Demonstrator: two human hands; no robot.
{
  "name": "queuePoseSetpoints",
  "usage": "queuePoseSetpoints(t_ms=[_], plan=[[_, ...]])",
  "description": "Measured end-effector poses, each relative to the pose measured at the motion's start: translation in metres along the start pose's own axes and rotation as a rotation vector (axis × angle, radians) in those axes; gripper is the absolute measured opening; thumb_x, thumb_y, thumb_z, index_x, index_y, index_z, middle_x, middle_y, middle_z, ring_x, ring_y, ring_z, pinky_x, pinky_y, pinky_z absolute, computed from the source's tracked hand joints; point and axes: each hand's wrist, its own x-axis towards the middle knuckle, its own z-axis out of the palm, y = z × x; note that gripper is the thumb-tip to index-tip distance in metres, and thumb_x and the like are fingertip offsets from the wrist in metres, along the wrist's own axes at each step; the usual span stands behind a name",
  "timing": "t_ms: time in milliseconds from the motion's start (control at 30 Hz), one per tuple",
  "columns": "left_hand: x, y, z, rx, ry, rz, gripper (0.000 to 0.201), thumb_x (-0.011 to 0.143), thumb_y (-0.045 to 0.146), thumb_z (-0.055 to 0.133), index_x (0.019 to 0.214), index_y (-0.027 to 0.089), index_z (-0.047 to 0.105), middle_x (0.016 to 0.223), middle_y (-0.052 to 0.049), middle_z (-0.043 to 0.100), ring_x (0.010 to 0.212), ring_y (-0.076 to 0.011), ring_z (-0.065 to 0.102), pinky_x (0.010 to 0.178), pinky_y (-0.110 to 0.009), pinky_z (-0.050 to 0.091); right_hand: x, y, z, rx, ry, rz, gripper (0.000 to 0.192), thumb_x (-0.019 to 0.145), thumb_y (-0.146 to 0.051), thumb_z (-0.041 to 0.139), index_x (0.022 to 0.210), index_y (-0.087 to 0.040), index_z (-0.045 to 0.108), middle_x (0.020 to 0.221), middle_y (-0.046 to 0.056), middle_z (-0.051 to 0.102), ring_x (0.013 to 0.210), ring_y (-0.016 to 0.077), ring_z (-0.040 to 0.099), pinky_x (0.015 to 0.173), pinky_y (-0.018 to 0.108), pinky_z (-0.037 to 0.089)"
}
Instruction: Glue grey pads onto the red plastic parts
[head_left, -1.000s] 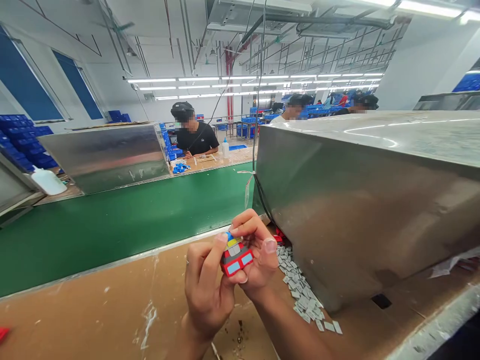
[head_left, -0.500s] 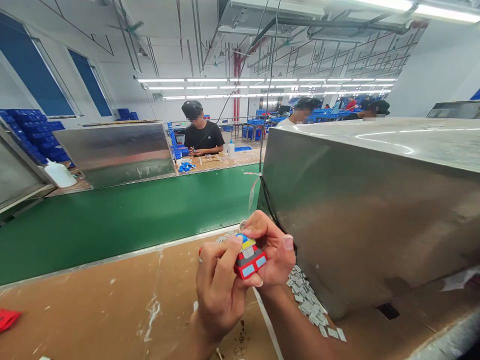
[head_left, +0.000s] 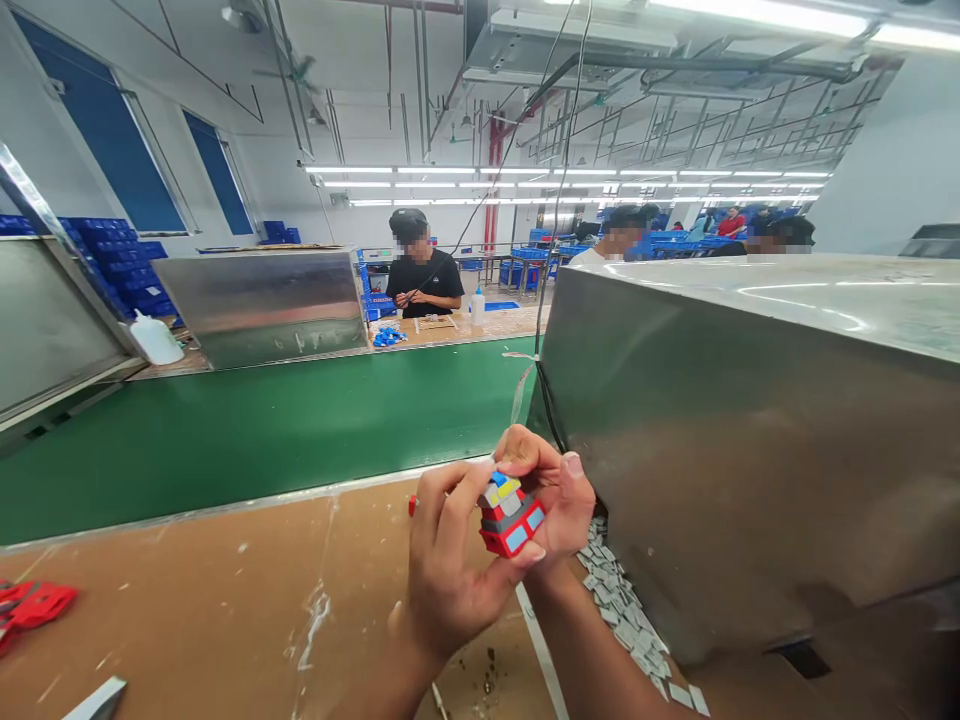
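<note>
Both my hands hold one small toy figure (head_left: 511, 517) above the brown worktop (head_left: 225, 590). It has a red body with two light-blue panels, a grey band, and a yellow and blue top. My left hand (head_left: 457, 550) grips its left side, fingertips at the top and thumb underneath. My right hand (head_left: 559, 500) is curled around the far right side, with its fingertips meeting the top. The fingers hide part of the toy. A small red piece (head_left: 412, 506) shows just left of my left hand.
Flat grey pieces (head_left: 626, 610) lie in a pile along the large metal box (head_left: 750, 450) on the right. Red parts (head_left: 37, 608) lie at the left. Beyond the worktop runs a green conveyor belt (head_left: 300, 410). A co-worker (head_left: 424, 275) sits across it, near a white bottle (head_left: 478, 307).
My view has swung slightly left, so the scene sits further right and more red parts show at the left. My hands still hold the toy, its top now a little less covered.
</note>
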Motion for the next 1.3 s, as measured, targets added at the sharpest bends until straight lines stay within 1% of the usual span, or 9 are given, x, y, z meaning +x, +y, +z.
queuePoseSetpoints(t_ms=[267, 400, 500, 600, 700, 833, 1033, 1200, 1300], plan=[[0.005, -0.011, -0.009, 0.005, -0.261, -0.037, 0.097, 0.087, 0.072, 0.056, 0.160, 0.020, 0.020, 0.156, -0.026, 0.037, 0.141, -0.0394, 0.043, 0.109, -0.057, 0.046, -0.002, 0.002, 0.002, 0.048, -0.117, 0.113, 0.055, 0.091, -0.061, 0.042, 0.055, -0.021, 0.050, 0.058, 0.000, 0.036, 0.054, 0.0152, 0.036, 0.051, 0.031, 0.033], [0.006, -0.014, -0.015, 0.058, -0.328, -0.040, 0.103, 0.084, 0.072, 0.060, 0.162, 0.022, 0.016, 0.164, -0.027, 0.024, 0.148, -0.0412, 0.034, 0.111, -0.059, 0.044, -0.002, 0.006, -0.005, -0.111, -0.194, 0.065, 0.052, 0.091, -0.059, 0.046, 0.057, -0.021, 0.051, 0.058, 0.000, 0.040, 0.054, 0.0154, 0.038, 0.051, 0.031, 0.032], [0.006, -0.013, -0.018, 0.141, -0.379, -0.087, 0.095, 0.086, 0.068, 0.061, 0.159, 0.020, 0.023, 0.163, -0.027, 0.026, 0.144, -0.0408, 0.042, 0.103, -0.054, 0.052, 0.003, 0.007, -0.015, -0.240, -0.251, -0.056, 0.050, 0.095, -0.055, 0.045, 0.060, -0.020, 0.051, 0.058, 0.000, 0.041, 0.054, 0.0155, 0.039, 0.052, 0.032, 0.031], [0.007, -0.011, -0.021, 0.248, -0.421, -0.126, 0.075, 0.089, 0.063, 0.060, 0.144, 0.015, 0.045, 0.149, -0.027, 0.047, 0.123, -0.0375, 0.061, 0.088, -0.048, 0.058, 0.011, 0.005, -0.022, -0.395, -0.305, -0.207, 0.048, 0.099, -0.048, 0.042, 0.061, -0.020, 0.051, 0.057, -0.001, 0.039, 0.053, 0.0148, 0.038, 0.052, 0.032, 0.028], [0.010, -0.008, -0.024, 0.276, -0.501, -0.114, 0.045, 0.091, 0.056, 0.062, 0.113, 0.017, 0.061, 0.107, -0.013, 0.072, 0.087, -0.0272, 0.070, 0.071, -0.038, 0.056, 0.018, 0.000, -0.027, -0.565, -0.445, -0.328, 0.049, 0.101, -0.046, 0.038, 0.060, -0.020, 0.048, 0.057, -0.001, 0.037, 0.051, 0.0143, 0.037, 0.051, 0.031, 0.026], [0.013, -0.004, -0.024, 0.327, -0.535, -0.111, 0.025, 0.093, 0.044, 0.064, 0.093, 0.019, 0.062, 0.083, -0.004, 0.070, 0.071, -0.0233, 0.065, 0.062, -0.033, 0.048, 0.023, -0.010, -0.030, -0.700, -0.616, -0.411, 0.049, 0.103, -0.044, 0.035, 0.061, -0.021, 0.044, 0.059, -0.001, 0.036, 0.052, 0.0139, 0.036, 0.051, 0.031, 0.025], [0.014, -0.004, -0.023, 0.301, -0.474, -0.045, 0.025, 0.097, 0.043, 0.054, 0.089, 0.019, 0.060, 0.079, -0.003, 0.068, 0.068, -0.0222, 0.063, 0.062, -0.034, 0.045, 0.020, -0.022, -0.028, -0.736, -0.621, -0.470, 0.047, 0.103, -0.044, 0.033, 0.063, -0.022, 0.045, 0.060, -0.001, 0.036, 0.053, 0.0150, 0.037, 0.052, 0.032, 0.025], [0.017, -0.003, -0.028, 0.281, -0.392, 0.098, 0.025, 0.093, 0.035, 0.056, 0.074, 0.020, 0.054, 0.068, -0.001, 0.061, 0.061, -0.0186, 0.056, 0.058, -0.033, 0.041, 0.014, -0.027, -0.024, -0.654, -0.603, -0.400, 0.050, 0.103, -0.047, 0.034, 0.064, -0.021, 0.048, 0.060, -0.001, 0.036, 0.053, 0.0148, 0.037, 0.052, 0.031, 0.026], [0.017, -0.001, -0.032, 0.273, -0.373, 0.087, 0.025, 0.089, 0.036, 0.059, 0.071, 0.020, 0.052, 0.064, 0.000, 0.059, 0.057, -0.0173, 0.053, 0.055, -0.033, 0.038, 0.010, -0.028, -0.019, -0.603, -0.566, -0.288, 0.051, 0.104, -0.046, 0.034, 0.062, -0.020, 0.047, 0.057, -0.001, 0.037, 0.051, 0.0136, 0.037, 0.051, 0.030, 0.025]])
